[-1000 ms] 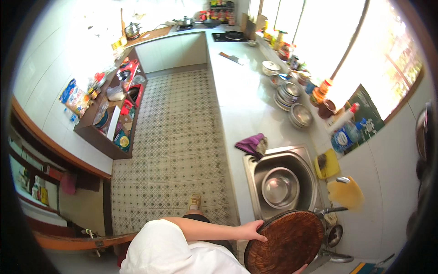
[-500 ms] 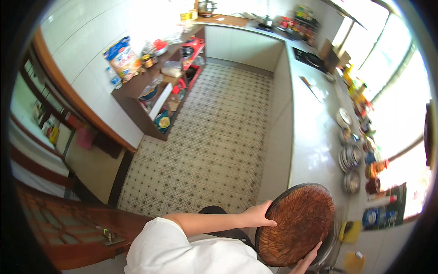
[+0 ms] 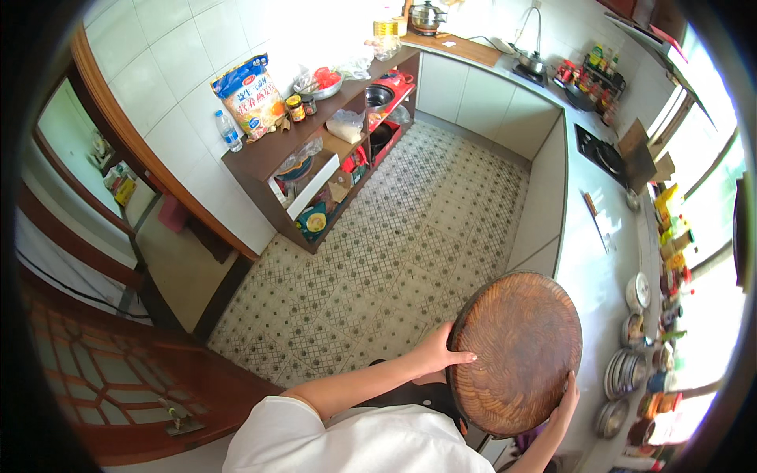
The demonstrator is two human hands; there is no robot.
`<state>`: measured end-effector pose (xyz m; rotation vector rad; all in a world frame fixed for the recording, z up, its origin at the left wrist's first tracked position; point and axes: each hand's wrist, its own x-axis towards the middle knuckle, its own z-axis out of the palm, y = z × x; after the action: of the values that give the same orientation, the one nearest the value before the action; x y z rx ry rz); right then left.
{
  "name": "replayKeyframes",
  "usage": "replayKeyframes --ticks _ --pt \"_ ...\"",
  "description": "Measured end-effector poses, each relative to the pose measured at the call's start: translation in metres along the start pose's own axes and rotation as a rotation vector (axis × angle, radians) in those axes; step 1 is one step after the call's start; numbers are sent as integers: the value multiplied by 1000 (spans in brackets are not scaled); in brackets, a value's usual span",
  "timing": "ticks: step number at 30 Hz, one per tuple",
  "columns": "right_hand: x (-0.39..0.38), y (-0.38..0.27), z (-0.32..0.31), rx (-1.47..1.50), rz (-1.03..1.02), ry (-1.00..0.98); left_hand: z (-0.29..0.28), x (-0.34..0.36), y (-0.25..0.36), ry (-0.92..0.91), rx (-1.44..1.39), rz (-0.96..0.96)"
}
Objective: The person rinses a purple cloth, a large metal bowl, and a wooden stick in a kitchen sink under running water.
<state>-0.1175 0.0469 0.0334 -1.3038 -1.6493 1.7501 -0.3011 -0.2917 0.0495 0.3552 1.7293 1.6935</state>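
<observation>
Kitchen floor (image 3: 378, 260): pale tiles, dark dotted pattern, runs from near to far between shelf unit and counter.
Round wooden board (image 3: 520, 355): near right, held up off everything, tilted; brown grained face, dark rim; hides part of floor and near counter.
Left hand (image 3: 441, 351): grip pinching board's left rim, thumb on the face, other fingers mostly hidden behind.
Right hand (image 3: 566, 394): grip clamped on board's near right rim, fingertip over the edge; rest of hold partly hidden.
Clothing: white top (image 3: 378, 445), short sleeves, bare forearms.
Counter (image 3: 582, 268): pale, along right side, turns left at far end.
On counter, right: knife (image 3: 598, 222) lying flat, wooden handle toward far end; white lidded dish (image 3: 639, 292); stacked metal bowls (image 3: 623, 374) nearer.
Far right: black cooktop (image 3: 586, 142), dark pan (image 3: 609, 158) on it.
Far end: metal pot (image 3: 426, 17) on wood-coloured top.
Shelf unit (image 3: 259, 163): brown, left wall; big printed bag (image 3: 251, 94) upright on top, water bottle (image 3: 229, 132) just beside it, small jars (image 3: 296, 108) to its right.
Near left: reddish-brown door (image 3: 229, 382) with patterned panes.
</observation>
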Motion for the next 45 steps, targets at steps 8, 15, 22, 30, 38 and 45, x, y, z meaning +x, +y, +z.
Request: replayKeyframes --ticks 8,15,22,30,38,45 --pt "177 -66 109 -5 -9 -185 -34 147 70 169 -11 -39" --pt "308 -110 213 -280 -49 -13 -78 283 105 193 -264 -86" --pt "409 -176 303 -281 30 -45 -139 463 148 182 -194 -139" --pt "492 -231 333 -64 140 209 -151 671 217 -85 -34 -117" --pt "605 -242 301 -10 166 377 -84 846 245 -297 -21 -266" --pt "682 -287 267 1 227 465 -9 947 259 -292 93 -390"
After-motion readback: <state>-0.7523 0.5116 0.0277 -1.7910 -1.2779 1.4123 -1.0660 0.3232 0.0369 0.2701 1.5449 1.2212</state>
